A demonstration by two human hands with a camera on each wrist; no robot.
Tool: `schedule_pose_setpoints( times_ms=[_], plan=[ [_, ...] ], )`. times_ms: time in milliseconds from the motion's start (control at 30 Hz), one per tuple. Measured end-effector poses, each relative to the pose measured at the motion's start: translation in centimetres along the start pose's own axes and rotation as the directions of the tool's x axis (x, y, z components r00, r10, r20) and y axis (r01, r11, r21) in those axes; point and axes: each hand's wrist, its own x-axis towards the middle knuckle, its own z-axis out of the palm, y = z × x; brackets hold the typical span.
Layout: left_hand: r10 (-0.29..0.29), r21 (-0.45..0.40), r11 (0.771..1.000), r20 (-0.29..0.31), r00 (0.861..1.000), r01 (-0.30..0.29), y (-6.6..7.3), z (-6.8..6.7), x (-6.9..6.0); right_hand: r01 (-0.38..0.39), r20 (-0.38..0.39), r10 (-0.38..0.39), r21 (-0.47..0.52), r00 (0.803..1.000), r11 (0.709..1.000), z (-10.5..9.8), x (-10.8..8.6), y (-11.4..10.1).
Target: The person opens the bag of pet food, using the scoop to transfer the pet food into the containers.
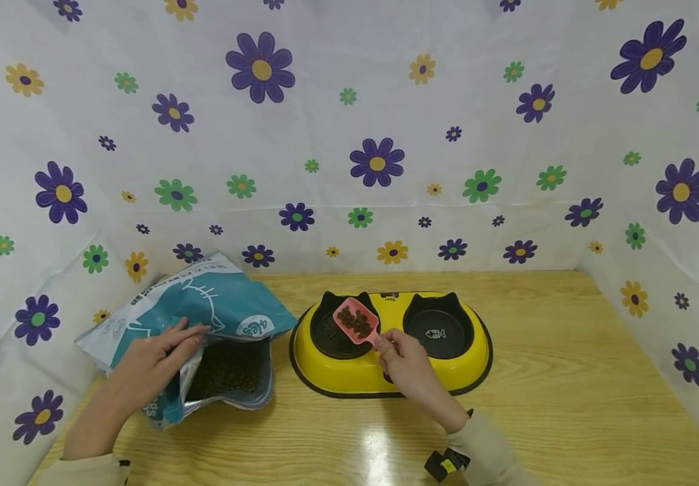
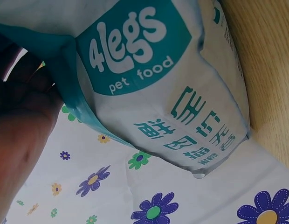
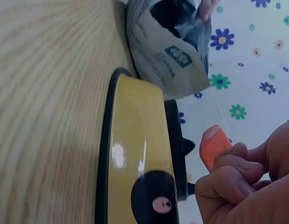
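My right hand (image 1: 407, 364) pinches the handle of a small pink scoop (image 1: 371, 337) that carries brown kibble. The scoop is above the left black bowl (image 1: 322, 341) of a yellow double pet feeder (image 1: 349, 381); some kibble lies in that bowl. The right bowl (image 1: 440, 332) shows a fish-bone print. On the left, my left hand (image 1: 152, 364) holds the rim of a teal and white pet food bag (image 1: 204, 300). Kibble (image 1: 228, 371) shows through the bag's mouth. In the left wrist view, the teal rim (image 2: 72, 88) partly hides the fingers.
The feeder and bag stand on a wooden table (image 1: 556, 337). Behind and at both sides hangs a white cloth (image 1: 325, 128) printed with flowers. A black strap (image 1: 446, 464) is by the right sleeve.
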Motion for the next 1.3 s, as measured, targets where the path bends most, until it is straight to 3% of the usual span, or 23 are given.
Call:
schedule_pose_setpoints(
  times_ms=[233,667,800,1067,1300],
  plan=[
    [-0.002,0.007,1.000,0.000,1.000,0.002,0.0,0.0,0.0,0.038,-0.081,-0.051,-0.161,0.995,0.986,-0.7,0.5,0.5],
    [0.000,-0.006,1.000,0.002,1.000,0.000,0.0,0.1,-0.2,0.091,-0.088,-0.124,-0.307,0.988,0.947,-0.6,1.0,0.5],
    [0.006,-0.009,1.000,-0.001,1.000,-0.006,0.1,0.1,-0.2,0.129,-0.078,-0.173,-0.394,0.982,0.910,-0.1,1.4,0.7],
    [0.003,-0.007,1.000,0.012,1.000,-0.003,0.2,0.1,-0.2,0.213,-0.052,-0.296,-0.576,0.954,0.789,0.9,1.4,0.3],
    [-0.002,-0.018,1.000,0.010,1.000,0.002,0.1,0.0,-0.3,0.265,0.034,-0.308,-0.602,0.951,0.753,1.8,1.2,0.0]
  ],
)
